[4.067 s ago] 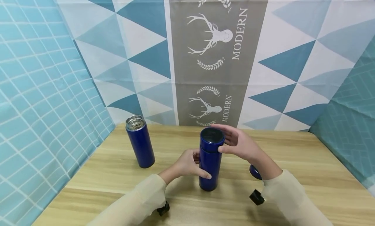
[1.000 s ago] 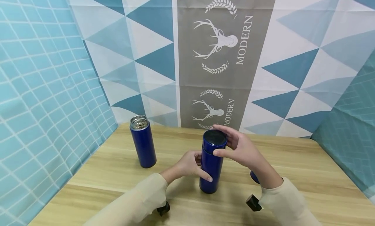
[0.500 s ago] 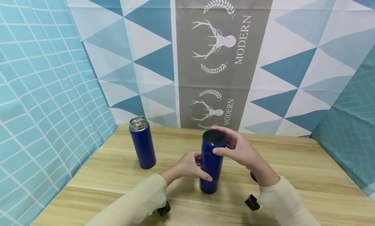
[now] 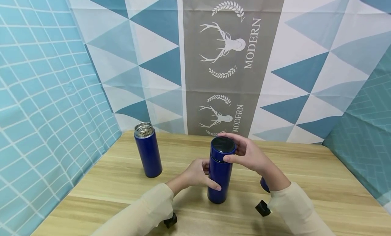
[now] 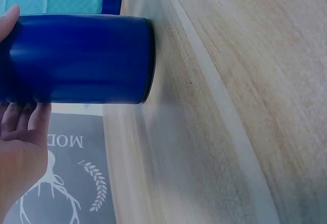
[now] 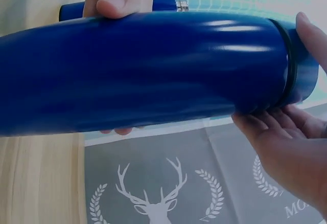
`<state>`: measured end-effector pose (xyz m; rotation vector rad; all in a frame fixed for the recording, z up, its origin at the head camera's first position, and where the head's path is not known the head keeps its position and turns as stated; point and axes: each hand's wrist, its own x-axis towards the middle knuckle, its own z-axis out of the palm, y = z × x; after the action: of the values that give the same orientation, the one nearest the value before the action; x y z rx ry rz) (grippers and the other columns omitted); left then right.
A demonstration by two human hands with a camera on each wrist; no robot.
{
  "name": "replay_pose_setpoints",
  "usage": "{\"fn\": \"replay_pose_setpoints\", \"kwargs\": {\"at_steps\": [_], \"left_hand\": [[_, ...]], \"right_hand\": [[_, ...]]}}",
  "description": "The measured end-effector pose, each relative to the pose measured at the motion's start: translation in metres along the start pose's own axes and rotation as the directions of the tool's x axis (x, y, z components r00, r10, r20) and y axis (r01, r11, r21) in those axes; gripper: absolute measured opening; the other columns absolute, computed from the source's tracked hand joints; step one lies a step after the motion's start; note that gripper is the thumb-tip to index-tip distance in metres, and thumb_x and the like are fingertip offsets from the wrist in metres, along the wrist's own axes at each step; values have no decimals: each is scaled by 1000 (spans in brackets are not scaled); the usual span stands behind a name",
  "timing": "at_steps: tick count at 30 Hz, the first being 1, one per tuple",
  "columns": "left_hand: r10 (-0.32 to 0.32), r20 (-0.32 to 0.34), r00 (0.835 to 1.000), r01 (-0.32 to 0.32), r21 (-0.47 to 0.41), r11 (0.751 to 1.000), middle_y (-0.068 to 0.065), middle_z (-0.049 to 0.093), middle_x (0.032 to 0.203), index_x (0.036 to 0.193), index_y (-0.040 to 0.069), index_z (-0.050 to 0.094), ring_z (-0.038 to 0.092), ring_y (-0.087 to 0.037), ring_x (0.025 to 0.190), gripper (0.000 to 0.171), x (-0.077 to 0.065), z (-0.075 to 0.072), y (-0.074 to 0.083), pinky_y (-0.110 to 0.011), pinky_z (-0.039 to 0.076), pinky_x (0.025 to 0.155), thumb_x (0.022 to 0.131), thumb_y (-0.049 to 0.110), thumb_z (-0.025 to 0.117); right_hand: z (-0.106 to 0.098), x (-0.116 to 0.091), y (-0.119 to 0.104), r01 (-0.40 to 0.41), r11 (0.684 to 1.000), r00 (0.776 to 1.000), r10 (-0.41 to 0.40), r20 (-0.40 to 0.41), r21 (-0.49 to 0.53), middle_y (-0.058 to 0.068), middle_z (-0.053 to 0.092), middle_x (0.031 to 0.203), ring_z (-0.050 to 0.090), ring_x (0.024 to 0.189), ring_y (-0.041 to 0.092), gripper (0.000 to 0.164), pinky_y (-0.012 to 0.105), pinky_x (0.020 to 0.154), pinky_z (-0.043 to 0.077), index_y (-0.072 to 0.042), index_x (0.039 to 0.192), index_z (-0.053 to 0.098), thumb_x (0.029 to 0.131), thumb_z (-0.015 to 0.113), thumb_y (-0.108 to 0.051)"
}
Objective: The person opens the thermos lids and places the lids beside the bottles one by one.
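Note:
A dark blue thermos bottle [image 4: 219, 176] stands upright on the wooden table in the head view, its blue lid [image 4: 223, 148] with a glossy black top in place. Low on its body, my left hand [image 4: 197, 174] grips it, thumb across the front and fingers behind. My right hand [image 4: 248, 154] holds the lid's rim from the right, thumb at the front and fingers at the back. The right wrist view shows a dark seam [image 6: 289, 63] between body and lid. Farther left stands a second blue thermos [image 4: 148, 152] without a lid, its steel mouth showing.
Partly hidden behind my right wrist, a small blue round piece [image 4: 265, 184] lies on the table [image 4: 320, 188]. Patterned cloths hang behind [image 4: 220, 59] and at the left side [image 4: 45, 93]. Black wrist devices [image 4: 262, 208] sit under both sleeves.
Since the oldest frame my right thumb has shifted slightly left around the front of the lid. The left hand keeps its grip; the view itself has shifted a little.

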<state>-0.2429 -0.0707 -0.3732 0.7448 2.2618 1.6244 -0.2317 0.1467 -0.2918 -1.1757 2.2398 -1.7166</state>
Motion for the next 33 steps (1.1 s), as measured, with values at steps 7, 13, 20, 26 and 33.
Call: {"fn": "replay_pose_setpoints", "kwargs": {"at_steps": [7,13,20,26,33], "left_hand": [[-6,-1,1000,6,7,1000,-8,73,109,114,7,66,69,-10,97,55,0,0,-1,-26,55,91,63,7,87],[-4,5,1000,4,7,1000,-8,73,109,115,7,66,69,-10,97,56,0,0,-2,-25,55,91,63,7,87],[4,5,1000,-4,13,1000,-8,73,109,115,8,66,69,-9,96,56,1,0,-2,-25,55,90,63,7,87],[-3,3,1000,3,16,1000,-8,73,109,115,7,66,69,-10,97,56,0,0,-3,-26,55,90,63,8,88],[3,3,1000,-3,11,1000,-9,73,108,114,6,66,69,-9,94,54,1,0,-1,-25,56,88,63,7,87]], "right_hand": [[-7,3,7,15,998,997,-19,71,68,23,45,145,58,123,12,63,23,98,50,0,144,37,89,67,-12],[-13,7,13,39,996,992,-48,115,81,2,57,136,60,120,9,63,25,97,51,2,142,38,89,67,-12],[-18,12,19,66,989,979,-90,182,132,-13,56,135,59,119,6,65,26,97,51,2,143,37,89,68,-15],[-23,17,27,87,974,954,-141,263,208,-9,56,136,60,118,9,65,29,97,53,-6,144,40,89,69,-22],[-31,27,32,121,966,923,-194,332,227,7,55,138,58,121,15,60,28,100,50,-5,141,43,89,69,-22]]}}
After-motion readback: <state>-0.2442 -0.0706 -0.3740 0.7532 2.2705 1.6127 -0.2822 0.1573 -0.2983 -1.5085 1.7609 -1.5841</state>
